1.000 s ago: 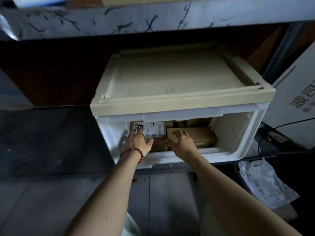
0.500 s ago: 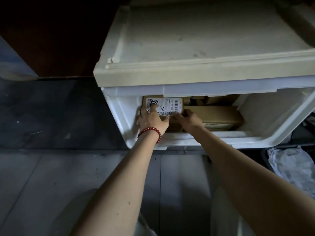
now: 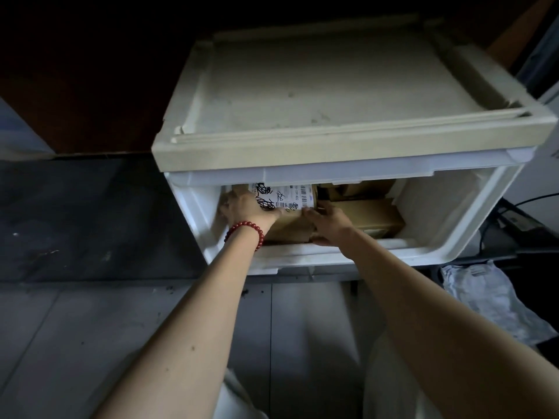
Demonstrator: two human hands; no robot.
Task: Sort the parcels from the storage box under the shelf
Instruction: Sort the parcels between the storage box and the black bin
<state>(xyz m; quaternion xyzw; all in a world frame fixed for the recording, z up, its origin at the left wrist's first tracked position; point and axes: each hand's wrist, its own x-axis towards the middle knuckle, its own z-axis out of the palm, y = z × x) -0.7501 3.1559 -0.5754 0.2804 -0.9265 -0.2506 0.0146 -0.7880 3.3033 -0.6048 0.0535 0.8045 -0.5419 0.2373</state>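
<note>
Inside the open white plastic storage box [image 3: 453, 220], both hands hold one brown cardboard parcel with a scribbled white shipping label [image 3: 289, 197]. The left hand [image 3: 245, 207], with a red bead bracelet [image 3: 246, 227] at its wrist, has its fingers curled round the parcel's left edge. The right hand [image 3: 328, 220] grips the right edge. Just right of the right fingers lies a second brown cardboard box [image 3: 376, 214], deeper in the storage box. A crumpled grey plastic bag [image 3: 490, 297] lies on the floor, well right of both hands.
</note>
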